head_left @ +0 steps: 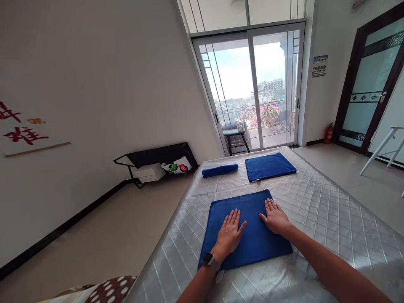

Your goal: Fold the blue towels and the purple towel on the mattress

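A blue cloth point(249, 248) is spread flat on the silver quilted bed surface point(328, 219), close in front of me. On its left part lies my left hand point(229, 233), palm down, fingers stretched out, a watch on the wrist. My right hand point(275, 216) rests flat near the cloth's right edge, its fingers extended. Neither hand grips anything. Farther back lies a second flat blue cloth point(269, 166), with a small white tag at its near edge. Left of that one is a rolled blue cloth point(220, 170).
By the left wall a black-framed rack point(158, 155) holds white boxes point(150, 172) and a printed bag point(178, 166). Sliding glass doors point(252, 92) stand beyond the bed. To the right are a fire extinguisher point(328, 134) and a white stool point(383, 147). Brown dotted fabric point(110, 290) lies lower left.
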`<state>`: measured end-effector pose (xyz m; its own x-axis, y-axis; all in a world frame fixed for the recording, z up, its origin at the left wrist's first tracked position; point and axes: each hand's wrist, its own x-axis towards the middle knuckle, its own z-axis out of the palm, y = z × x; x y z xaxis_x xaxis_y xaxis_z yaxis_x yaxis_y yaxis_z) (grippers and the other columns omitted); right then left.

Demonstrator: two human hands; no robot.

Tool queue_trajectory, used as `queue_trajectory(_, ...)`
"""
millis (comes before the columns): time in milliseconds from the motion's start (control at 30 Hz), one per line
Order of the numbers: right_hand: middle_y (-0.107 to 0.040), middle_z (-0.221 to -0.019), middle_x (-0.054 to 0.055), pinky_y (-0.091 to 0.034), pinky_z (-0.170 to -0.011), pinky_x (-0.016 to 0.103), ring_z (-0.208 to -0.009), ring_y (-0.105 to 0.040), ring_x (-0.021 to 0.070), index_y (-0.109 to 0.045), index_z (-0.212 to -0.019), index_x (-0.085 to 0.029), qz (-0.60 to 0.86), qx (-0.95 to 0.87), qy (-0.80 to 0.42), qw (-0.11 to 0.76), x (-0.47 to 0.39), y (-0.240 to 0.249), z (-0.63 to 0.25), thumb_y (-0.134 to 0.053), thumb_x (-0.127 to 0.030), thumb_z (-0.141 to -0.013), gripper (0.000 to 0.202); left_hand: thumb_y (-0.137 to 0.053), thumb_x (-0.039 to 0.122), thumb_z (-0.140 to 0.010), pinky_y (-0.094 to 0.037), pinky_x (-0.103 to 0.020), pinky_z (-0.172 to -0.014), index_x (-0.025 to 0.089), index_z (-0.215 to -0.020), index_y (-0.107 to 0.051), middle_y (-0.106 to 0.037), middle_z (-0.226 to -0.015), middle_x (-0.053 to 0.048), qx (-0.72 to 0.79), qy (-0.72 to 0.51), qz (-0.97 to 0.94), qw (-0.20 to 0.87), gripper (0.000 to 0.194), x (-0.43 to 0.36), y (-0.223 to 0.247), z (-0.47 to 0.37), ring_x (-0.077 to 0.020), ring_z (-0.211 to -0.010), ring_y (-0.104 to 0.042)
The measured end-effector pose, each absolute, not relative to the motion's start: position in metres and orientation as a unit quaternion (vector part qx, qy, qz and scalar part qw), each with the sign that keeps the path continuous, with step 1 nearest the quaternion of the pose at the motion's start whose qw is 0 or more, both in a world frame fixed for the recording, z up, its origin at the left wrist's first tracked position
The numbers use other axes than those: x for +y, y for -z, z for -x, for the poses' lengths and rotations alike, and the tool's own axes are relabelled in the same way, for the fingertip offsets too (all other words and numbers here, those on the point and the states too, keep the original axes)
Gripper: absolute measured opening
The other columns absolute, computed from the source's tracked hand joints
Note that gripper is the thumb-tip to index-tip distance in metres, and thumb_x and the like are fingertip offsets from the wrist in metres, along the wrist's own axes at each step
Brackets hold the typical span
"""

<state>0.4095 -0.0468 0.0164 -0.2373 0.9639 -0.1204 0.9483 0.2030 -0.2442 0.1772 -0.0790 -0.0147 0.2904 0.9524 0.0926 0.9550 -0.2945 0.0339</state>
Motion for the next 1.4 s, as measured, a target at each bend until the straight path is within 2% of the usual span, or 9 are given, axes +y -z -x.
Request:
queue_trajectory(133,-0.013,-0.167,0.015,-0.011,-0.124,0.042,-0.155,-0.01,0.0241,-0.019,-0.159,-0.003,0.617,-0.773,-0.141,0.041,-0.045,-0.011,-0.41,-0.017,-0.057,-0.099,0.08,-0.017,0.057,-0.103,-0.028,-0.047,-0.122,0.005,-0.154,-0.033,-0.03,-0.161,-0.016,-0.646,0.043,0.762,0.028,0.075,-0.09,0.028,-0.116,-0.0267,-0.15,-0.026)
queue_trajectory(300,-0.012,-0.167,0.014,-0.01,-0.124,0.042,-0.155,-0.009,0.0242,-0.018,-0.16,-0.004,0.621,-0.771,-0.133,0.048,-0.042,-0.002,-0.41,-0.015,-0.058,-0.099,0.081,-0.018,0.055,-0.104,-0.03,-0.048,-0.122,0.009,-0.154,-0.034,-0.035,-0.159,-0.015,-0.651,0.094,0.752,0.044,0.07,-0.101,0.045,-0.092,-0.0265,-0.15,-0.026)
queue_trajectory(500,-0.01,-0.167,0.014,-0.01,-0.124,0.041,-0.155,-0.006,0.0228,-0.017,-0.159,-0.004,0.623,-0.771,-0.129,0.031,-0.042,-0.011,-0.411,-0.016,-0.056,-0.099,0.079,-0.021,0.054,-0.103,-0.03,-0.048,-0.121,0.006,-0.153,-0.035,-0.034,-0.159,-0.017,-0.652,0.1,0.751,0.032,0.071,-0.099,0.043,-0.1,-0.0287,-0.15,-0.026)
queue_trajectory(667,-0.015,-0.166,0.015,-0.01,-0.125,0.04,-0.155,-0.01,0.0226,-0.022,-0.158,-0.002,0.632,-0.767,-0.107,0.02,-0.056,-0.024,-0.41,-0.019,-0.05,-0.1,0.075,-0.022,0.055,-0.102,-0.03,-0.046,-0.121,0.003,-0.152,-0.037,-0.033,-0.159,-0.019,-0.653,0.099,0.75,0.023,0.073,-0.099,0.039,-0.101,-0.0292,-0.149,-0.028)
queue_trajectory(1000,-0.021,-0.166,0.012,-0.016,-0.125,0.041,-0.154,-0.017,0.0234,-0.026,-0.158,-0.007,0.605,-0.789,-0.082,0.07,-0.096,0.001,-0.411,-0.015,-0.051,-0.102,0.073,-0.021,0.058,-0.102,-0.031,-0.047,-0.12,0.009,-0.152,-0.039,-0.04,-0.157,-0.017,-0.648,0.121,0.751,0.048,0.073,-0.095,0.049,-0.101,-0.0283,-0.148,-0.032)
queue_trajectory(1233,-0.021,-0.165,0.014,-0.015,-0.125,0.038,-0.154,-0.017,0.0233,-0.026,-0.157,-0.003,0.613,-0.783,-0.084,0.063,-0.097,-0.006,-0.408,-0.019,-0.047,-0.103,0.07,-0.02,0.054,-0.104,-0.03,-0.048,-0.121,0.003,-0.15,-0.04,-0.038,-0.157,-0.019,-0.647,0.105,0.753,0.056,0.071,-0.104,0.022,-0.111,-0.0287,-0.148,-0.032)
queue_trajectory(1400,-0.021,-0.165,0.014,-0.016,-0.125,0.038,-0.153,-0.017,0.0234,-0.026,-0.157,-0.002,0.613,-0.784,-0.081,0.061,-0.098,-0.008,-0.407,-0.021,-0.045,-0.102,0.07,-0.024,0.055,-0.104,-0.035,-0.044,-0.12,0.012,-0.148,-0.047,-0.042,-0.156,-0.013,-0.566,0.126,0.814,0.036,0.065,-0.112,0.0,-0.17,-0.0258,-0.146,-0.037)
